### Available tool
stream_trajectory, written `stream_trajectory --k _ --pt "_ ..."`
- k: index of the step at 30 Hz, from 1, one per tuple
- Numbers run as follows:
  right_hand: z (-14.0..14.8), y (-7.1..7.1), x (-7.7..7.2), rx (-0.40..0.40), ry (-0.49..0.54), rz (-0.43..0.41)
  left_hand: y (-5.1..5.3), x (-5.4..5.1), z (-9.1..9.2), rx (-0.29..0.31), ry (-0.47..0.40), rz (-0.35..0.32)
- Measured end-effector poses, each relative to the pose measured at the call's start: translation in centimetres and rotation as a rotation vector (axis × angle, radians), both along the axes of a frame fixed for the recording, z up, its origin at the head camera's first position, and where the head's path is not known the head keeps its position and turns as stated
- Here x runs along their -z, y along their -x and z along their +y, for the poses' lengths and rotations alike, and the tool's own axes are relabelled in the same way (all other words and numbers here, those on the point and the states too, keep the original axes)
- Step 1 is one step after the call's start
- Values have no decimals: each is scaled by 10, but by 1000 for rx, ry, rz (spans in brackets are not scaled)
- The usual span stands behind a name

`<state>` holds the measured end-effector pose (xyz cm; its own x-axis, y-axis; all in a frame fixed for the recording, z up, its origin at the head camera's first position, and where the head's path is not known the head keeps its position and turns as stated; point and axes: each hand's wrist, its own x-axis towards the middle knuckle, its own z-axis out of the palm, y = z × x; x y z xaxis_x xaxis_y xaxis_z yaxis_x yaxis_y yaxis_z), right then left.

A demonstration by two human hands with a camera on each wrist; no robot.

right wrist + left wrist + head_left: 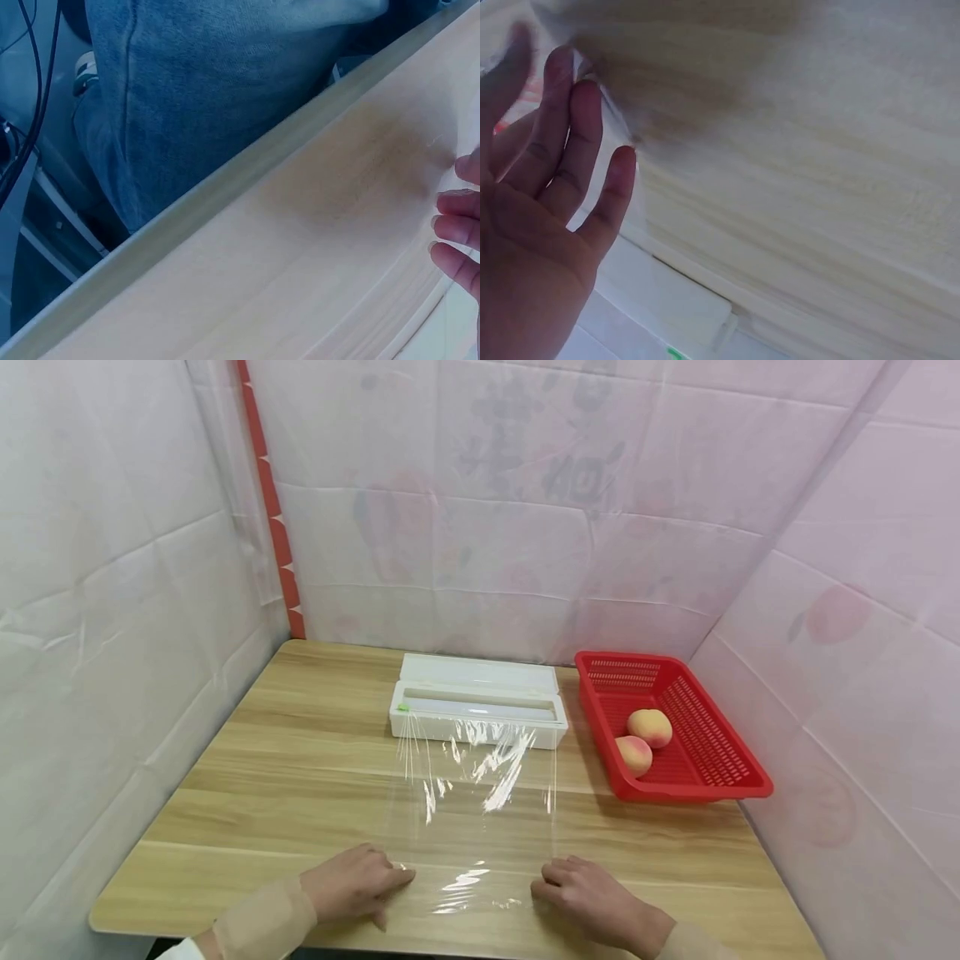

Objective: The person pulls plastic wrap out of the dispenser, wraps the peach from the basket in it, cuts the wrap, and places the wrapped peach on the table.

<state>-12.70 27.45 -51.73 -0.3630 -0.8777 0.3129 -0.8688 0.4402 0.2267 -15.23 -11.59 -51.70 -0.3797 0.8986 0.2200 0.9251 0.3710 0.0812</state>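
A sheet of clear plastic wrap (468,827) runs from a white dispenser box (480,729) toward the table's near edge. At its near left corner is my left hand (356,887), index finger stretched out onto the film. In the left wrist view the fingers (585,124) are nearly straight along the film's edge, with the blurred thumb apart from them. My right hand (596,897) grips the near right corner with bent fingers. Only the fingertips (455,262) of that hand show in the right wrist view.
To the right stands a red plastic basket (678,792) holding two peaches (650,727). The box's lid (480,672) is raised at the back, and a green piece (402,707) sits at its left end. White sheets enclose the wooden table (285,768) on three sides.
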Motion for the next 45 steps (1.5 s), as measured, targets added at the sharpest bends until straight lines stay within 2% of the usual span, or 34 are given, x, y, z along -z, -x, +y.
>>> stream_trajectory --k 4,7,12,13,15,17,19,22,25,27,29,34,39,45 --pt "-2 -3 1 33 56 -90 2 -5 4 -41 54 -104" --pt "-5 -4 4 77 87 -144 4 -8 6 -77 73 -212" --pt "-10 -1 7 175 172 -262 9 -5 8 1 -61 -168" --pt "-11 0 7 188 191 -292 9 -5 8 5 -79 -181" --pt "-12 2 8 203 216 -350 9 -3 9 -20 -75 -222" --pt "-13 4 10 200 228 -383 9 -1 10 -95 -27 -268" --pt "-13 5 12 189 236 -397 9 1 12 -169 18 -257" --pt "-12 6 15 191 231 -390 8 5 13 -241 37 -138" --pt "-9 5 18 229 225 -397 7 10 14 -283 15 3" --pt "-6 5 19 263 220 -401 7 13 14 -309 13 68" --pt "-4 4 21 285 221 -402 6 14 14 -324 38 106" --pt "0 5 25 281 222 -371 4 14 8 -350 137 93" --pt "0 6 23 262 224 -351 3 14 3 -370 185 51" --pt "1 7 18 267 190 -441 3 13 2 -363 192 33"
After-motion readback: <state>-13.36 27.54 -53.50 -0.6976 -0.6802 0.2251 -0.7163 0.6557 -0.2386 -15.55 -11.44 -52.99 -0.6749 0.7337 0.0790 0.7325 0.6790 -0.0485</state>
